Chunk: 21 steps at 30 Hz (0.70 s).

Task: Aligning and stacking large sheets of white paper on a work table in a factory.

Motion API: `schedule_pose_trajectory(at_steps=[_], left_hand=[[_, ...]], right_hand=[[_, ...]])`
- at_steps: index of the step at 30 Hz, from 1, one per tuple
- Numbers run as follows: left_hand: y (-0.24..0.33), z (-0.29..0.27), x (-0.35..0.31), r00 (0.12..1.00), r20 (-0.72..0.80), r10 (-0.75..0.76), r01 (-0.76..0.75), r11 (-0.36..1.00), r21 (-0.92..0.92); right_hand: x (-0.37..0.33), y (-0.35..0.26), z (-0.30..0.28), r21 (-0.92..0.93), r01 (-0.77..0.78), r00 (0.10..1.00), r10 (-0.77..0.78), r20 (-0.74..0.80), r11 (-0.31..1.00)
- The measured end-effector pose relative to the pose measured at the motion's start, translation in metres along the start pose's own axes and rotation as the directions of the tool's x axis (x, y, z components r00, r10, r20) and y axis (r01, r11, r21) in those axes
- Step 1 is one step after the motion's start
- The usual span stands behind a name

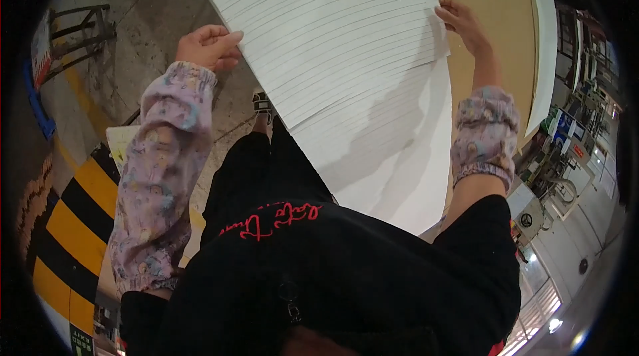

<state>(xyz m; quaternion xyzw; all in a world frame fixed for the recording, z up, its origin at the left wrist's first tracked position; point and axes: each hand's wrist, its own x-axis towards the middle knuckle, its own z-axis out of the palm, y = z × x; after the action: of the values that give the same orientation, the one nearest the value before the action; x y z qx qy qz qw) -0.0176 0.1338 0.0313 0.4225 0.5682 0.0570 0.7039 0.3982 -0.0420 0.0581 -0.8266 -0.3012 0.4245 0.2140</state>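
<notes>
A large white sheet of lined paper (333, 36) spreads across the upper middle of the view. It overlaps more lined paper (373, 133) beneath it, whose lower part is crossed by a soft shadow. My left hand (209, 47) is closed at the left edge of the upper sheet, thumb and fingertips together on the paper. At the opposite edge, my right hand (464, 24) pinches the sheet near its lower right corner. Patterned sleeve covers wrap both of my forearms.
A brown board surface (492, 36) with a pale rim lies right of the paper. Yellow-and-black striped barrier (76, 223) stands at lower left. A dark metal frame (83, 26) rests on the concrete floor (153, 6). Machinery (566, 176) lines the far right.
</notes>
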Motion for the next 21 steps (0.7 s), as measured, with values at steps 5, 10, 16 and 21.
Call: schedule_pose_trajectory(at_steps=[5,10,16,21], left_hand=[[-0.026,0.012,0.008,0.949,-0.174,0.264,-0.234,0.956,0.175],[-0.038,0.028,0.016,0.839,-0.292,0.460,-0.353,0.866,0.353],[-0.039,0.038,0.025,0.781,-0.380,0.495,-0.341,0.849,0.404],[-0.037,0.040,0.026,0.763,-0.350,0.544,-0.374,0.812,0.447]], right_hand=[[-0.005,0.029,0.021,0.101,0.063,0.987,-0.048,-0.152,0.993],[0.004,0.042,0.020,0.232,0.154,0.968,-0.099,-0.232,0.960],[0.014,0.050,0.017,0.310,0.189,0.959,-0.108,-0.261,0.932],[0.015,0.052,0.014,0.244,0.151,0.953,-0.076,-0.292,0.958]])
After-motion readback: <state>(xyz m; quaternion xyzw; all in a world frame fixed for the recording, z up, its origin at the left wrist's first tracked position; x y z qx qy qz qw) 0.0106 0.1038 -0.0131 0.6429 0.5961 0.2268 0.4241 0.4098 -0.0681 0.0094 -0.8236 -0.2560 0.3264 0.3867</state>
